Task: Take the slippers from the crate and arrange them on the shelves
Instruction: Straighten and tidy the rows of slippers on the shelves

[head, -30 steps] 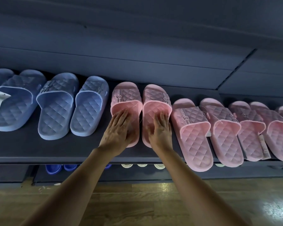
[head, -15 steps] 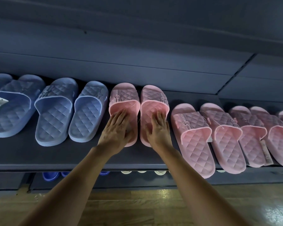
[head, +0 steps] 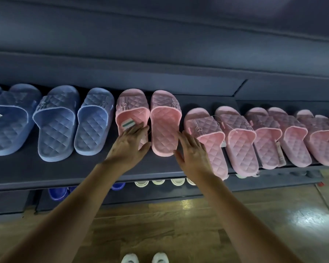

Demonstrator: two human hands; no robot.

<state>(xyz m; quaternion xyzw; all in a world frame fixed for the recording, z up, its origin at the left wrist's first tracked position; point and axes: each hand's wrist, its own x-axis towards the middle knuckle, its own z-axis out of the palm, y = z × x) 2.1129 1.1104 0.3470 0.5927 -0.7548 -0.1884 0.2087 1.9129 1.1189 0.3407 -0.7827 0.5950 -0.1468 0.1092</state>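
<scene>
Head view. Both hands have slid back off the new pink pair. The left hand (head: 128, 147) lies flat, fingers straight, on the heel of the left pink slipper (head: 131, 109), uncovering a striped tag (head: 128, 124). The right hand (head: 193, 154) is spread and empty, just beside the right pink slipper (head: 165, 122). The pair looks placed. The shelf (head: 46, 171) carries blue slippers (head: 55, 122) to the left and more pink slippers (head: 241, 137) to the right. The crate is out of view.

A wooden floor (head: 160, 230) of brown planks fills the bottom of the view. A bright glare (head: 310, 219) lies on its right part, and a smaller shine (head: 187, 204) sits near the middle. At the bottom edge a white shoe (head: 130, 259) stands just beside its mate (head: 160, 258). A small red bit (head: 320, 184) lies far right.
</scene>
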